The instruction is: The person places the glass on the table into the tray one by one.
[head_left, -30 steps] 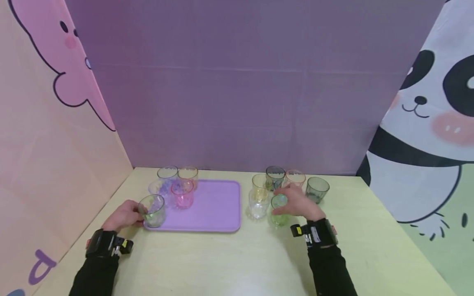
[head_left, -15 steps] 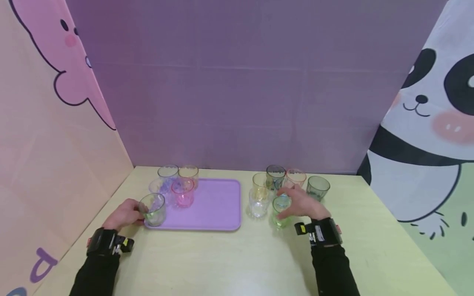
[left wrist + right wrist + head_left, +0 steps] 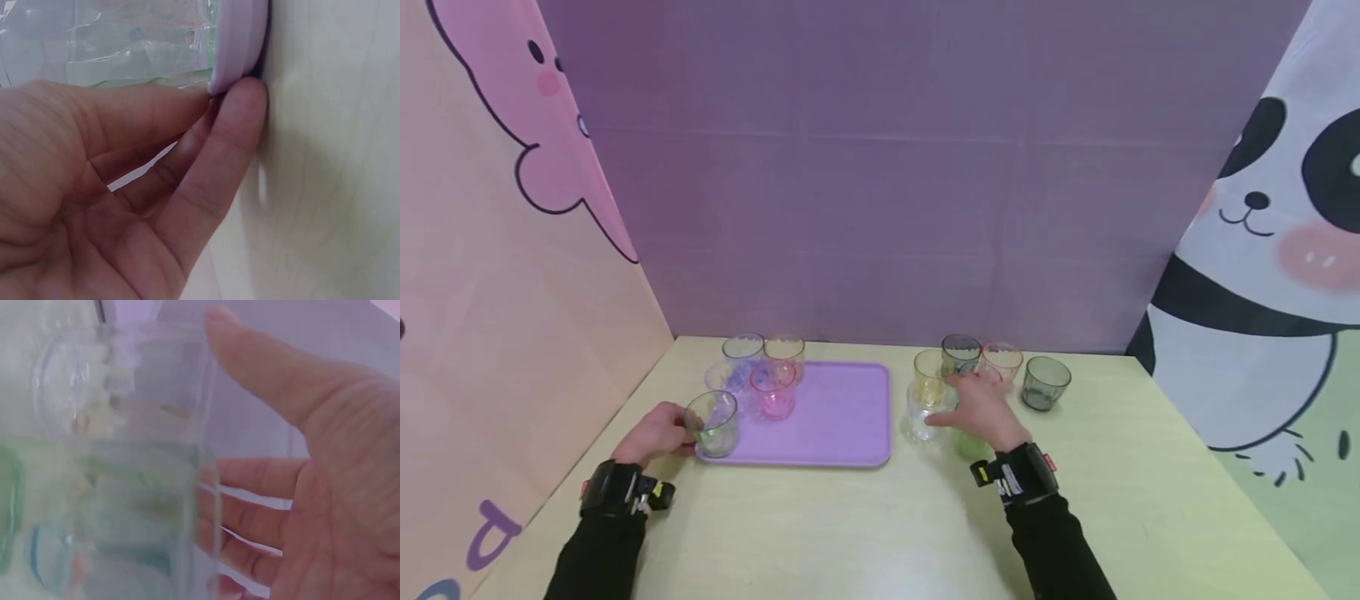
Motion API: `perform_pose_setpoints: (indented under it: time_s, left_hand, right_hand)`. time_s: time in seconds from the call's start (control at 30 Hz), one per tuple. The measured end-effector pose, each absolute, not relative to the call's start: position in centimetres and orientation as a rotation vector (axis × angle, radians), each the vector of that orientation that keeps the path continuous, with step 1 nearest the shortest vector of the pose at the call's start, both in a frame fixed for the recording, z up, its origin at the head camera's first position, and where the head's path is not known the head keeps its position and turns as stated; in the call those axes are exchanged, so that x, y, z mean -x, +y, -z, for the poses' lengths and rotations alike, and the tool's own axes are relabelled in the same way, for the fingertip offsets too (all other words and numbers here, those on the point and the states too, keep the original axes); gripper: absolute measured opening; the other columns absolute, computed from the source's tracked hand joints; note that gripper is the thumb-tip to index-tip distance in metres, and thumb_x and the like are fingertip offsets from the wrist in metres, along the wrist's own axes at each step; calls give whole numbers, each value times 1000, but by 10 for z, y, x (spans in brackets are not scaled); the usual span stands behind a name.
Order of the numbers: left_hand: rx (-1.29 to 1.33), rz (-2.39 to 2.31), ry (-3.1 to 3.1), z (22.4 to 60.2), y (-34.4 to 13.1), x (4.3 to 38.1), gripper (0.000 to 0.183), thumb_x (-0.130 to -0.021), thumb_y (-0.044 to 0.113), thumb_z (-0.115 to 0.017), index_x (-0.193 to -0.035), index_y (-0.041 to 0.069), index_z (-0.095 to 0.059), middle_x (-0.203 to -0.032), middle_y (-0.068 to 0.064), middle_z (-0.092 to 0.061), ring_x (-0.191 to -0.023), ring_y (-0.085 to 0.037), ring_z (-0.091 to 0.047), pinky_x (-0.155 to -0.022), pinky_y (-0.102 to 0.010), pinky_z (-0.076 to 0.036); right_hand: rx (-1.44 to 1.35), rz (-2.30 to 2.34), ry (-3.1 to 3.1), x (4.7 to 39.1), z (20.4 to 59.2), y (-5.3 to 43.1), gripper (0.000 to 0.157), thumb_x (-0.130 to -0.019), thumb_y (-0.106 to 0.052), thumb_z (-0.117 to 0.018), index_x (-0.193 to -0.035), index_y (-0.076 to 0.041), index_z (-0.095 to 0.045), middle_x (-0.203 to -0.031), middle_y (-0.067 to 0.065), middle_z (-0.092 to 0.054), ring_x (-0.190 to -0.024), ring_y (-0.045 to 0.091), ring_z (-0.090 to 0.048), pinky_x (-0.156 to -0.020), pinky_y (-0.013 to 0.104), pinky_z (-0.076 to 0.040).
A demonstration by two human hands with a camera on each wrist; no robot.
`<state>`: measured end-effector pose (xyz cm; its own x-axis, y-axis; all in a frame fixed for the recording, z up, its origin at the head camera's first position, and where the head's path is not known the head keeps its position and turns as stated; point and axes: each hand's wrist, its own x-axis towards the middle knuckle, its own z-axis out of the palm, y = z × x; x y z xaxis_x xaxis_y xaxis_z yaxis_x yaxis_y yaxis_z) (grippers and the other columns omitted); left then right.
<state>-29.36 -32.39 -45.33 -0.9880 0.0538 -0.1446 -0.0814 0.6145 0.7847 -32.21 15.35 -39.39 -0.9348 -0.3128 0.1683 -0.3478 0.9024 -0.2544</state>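
My left hand (image 3: 655,433) pinches the near left corner of the purple tray (image 3: 850,421). In the left wrist view the thumb lies against the tray's rim (image 3: 240,44), with a finger under it. Just beside that hand, a pale green glass (image 3: 715,435) stands on the corner. My right hand (image 3: 985,408) hovers with spread fingers over a light green glass (image 3: 972,447), partly hiding it. Its thumb reaches toward a clear glass (image 3: 919,423). In the right wrist view the palm (image 3: 337,506) holds nothing, and the fingers are behind the glasses' rims.
A pink glass (image 3: 773,400) and several others cluster at the tray's left side. Behind my right hand stand a yellow glass (image 3: 929,371), a dark glass (image 3: 961,352) and a reddish glass (image 3: 1004,358). A grey-green glass (image 3: 1047,383) stands to the right.
My right hand has shifted left, from around the light green glass to above it, its thumb now near the clear glass. My left hand stays at the tray corner.
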Motion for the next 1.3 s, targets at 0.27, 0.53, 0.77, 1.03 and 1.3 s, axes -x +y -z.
perform_pose_setpoints:
  time_s: [0.27,0.53,0.77,1.03,1.3]
  left_hand:
    - [35,-1308,2687,455,-324,295,20,-77,-8,-53,-96,-13,-61,-93,-19,-60,-72,-20,-59,-63,-33,-54]
    - [34,-1295,2693,452,-323,295,20,-77,-8,-53,-96,-12,-61,-92,-18,-61,-72,-20,-59,-63,-33,-53]
    - [29,-1301,2696,453,-323,296,20,-77,-8,-54,-95,-12,-61,-92,-18,-60,-72,-20,-59,-63,-33,-54]
    - [13,-1330,2686,454,-324,296,19,-76,-9,-54,-94,-13,-60,-87,-16,-61,-71,-20,-60,-62,-32,-54]
    - [1,-1357,2676,458,-326,295,17,-75,-10,-55,-91,-13,-60,-84,-14,-61,-69,-20,-60,-61,-33,-54]
  right_hand:
    - [-445,-413,-2945,324,400,140,80,-62,-52,-75,-121,-1,-54,-115,14,-59,-111,41,-44,-94,58,-30]
    - [-353,-461,-2924,322,401,134,83,-60,-52,-76,-121,-1,-53,-110,15,-61,-106,41,-49,-94,58,-31]
    - [-347,-423,-2876,323,401,131,81,-60,-58,-72,-118,-4,-56,-108,16,-62,-103,39,-52,-91,61,-33]
    - [-409,-518,-2768,325,397,128,76,-63,-60,-67,-117,-8,-56,-109,14,-59,-101,34,-51,-84,50,-40]
    - [-394,-828,-2654,322,391,121,81,-62,-53,-72,-124,-7,-47,-116,14,-46,-101,26,-47,-82,42,-45]
